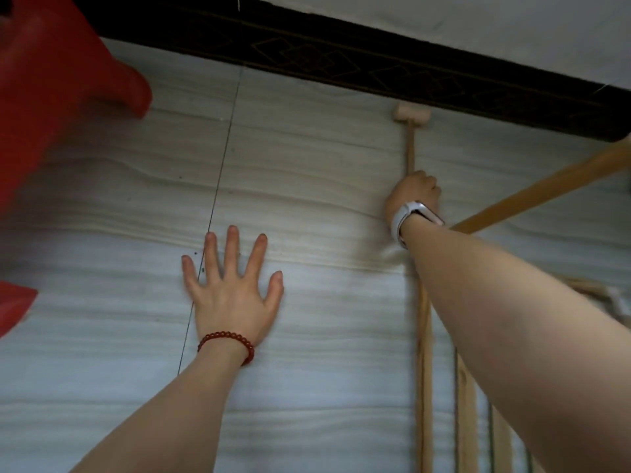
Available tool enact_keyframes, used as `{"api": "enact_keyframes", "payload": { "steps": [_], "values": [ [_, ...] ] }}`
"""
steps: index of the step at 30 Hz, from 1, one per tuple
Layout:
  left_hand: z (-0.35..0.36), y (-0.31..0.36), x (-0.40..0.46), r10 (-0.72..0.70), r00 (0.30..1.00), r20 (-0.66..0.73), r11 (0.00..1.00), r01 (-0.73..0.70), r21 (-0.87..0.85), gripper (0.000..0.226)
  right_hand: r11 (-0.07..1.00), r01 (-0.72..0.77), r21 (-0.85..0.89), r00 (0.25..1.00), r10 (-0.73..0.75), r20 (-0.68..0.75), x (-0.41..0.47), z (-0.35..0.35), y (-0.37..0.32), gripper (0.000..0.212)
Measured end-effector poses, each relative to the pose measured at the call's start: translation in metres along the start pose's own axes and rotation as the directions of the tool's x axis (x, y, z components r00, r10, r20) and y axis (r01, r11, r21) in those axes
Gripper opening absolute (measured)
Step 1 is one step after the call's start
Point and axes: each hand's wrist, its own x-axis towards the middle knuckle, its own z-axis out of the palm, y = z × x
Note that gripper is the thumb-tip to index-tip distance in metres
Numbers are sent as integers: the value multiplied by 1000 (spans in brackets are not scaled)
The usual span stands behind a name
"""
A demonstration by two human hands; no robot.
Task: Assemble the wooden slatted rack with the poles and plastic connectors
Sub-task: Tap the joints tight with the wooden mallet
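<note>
The left hand (232, 295) sits at the lower middle of the frame, palm down, all five fingers straight and spread wide, its forearm running in from the bottom left with a red bead bracelet (227, 343) at the wrist. The right hand (413, 194) is up at the right of centre, knuckles showing, fingers curled into a closed grip, a white wristband (415, 216) behind it, its forearm stretching from the lower right corner.

Red bead bracelet (227, 343), white wristband (411, 218), bare forearms.
</note>
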Motion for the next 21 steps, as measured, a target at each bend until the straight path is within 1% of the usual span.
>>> {"api": "enact_keyframes", "payload": {
  "steps": [3,4,6,8,10,12,14,15,16,17,18,19,21],
  "values": [
    [3,-2,0,12,1000,2,1000,-12,8,62,999,-23,43,1000,24,-18,-29,15,-16,33],
    [4,-3,-1,13,1000,11,1000,-13,-2,61,995,-37,87,999,38,-7,-42,14,-21,33],
    [4,-3,5,24,998,54,999,-21,-46,61,975,-29,219,997,14,70,-68,15,-27,34],
    [-1,-8,13,57,987,151,990,-37,-137,62,933,-67,353,984,3,179,-100,13,-28,32],
    [-12,-21,11,91,971,221,963,-28,-270,63,891,-87,446,965,-36,260,-137,10,-23,29],
    [-22,-36,-4,92,965,245,926,8,-377,58,883,-30,468,952,-117,282,-172,8,-17,29],
    [-31,-48,-27,83,958,273,873,63,-484,48,859,-6,511,941,-168,294,-204,8,-12,25],
    [-36,-53,-40,39,958,283,810,135,-570,45,847,-2,532,932,-191,307,-221,6,-8,23],
    [-46,-57,-52,-39,955,294,705,234,-669,43,835,3,551,925,-211,315,-239,2,-5,22],
    [-61,-61,-62,-120,944,307,565,319,-761,43,822,13,569,917,-237,322,-257,-4,0,22],
    [-74,-63,-69,-176,931,320,423,365,-829,44,814,35,580,904,-274,329,-273,-11,5,23],
    [-91,-65,-75,-205,923,326,309,377,-873,48,806,64,589,887,-316,336,-288,-18,11,24],
    [-132,-65,-90,-206,934,291,139,322,-936,59,784,135,606,856,-400,327,-314,-43,24,25]
  ]
}}
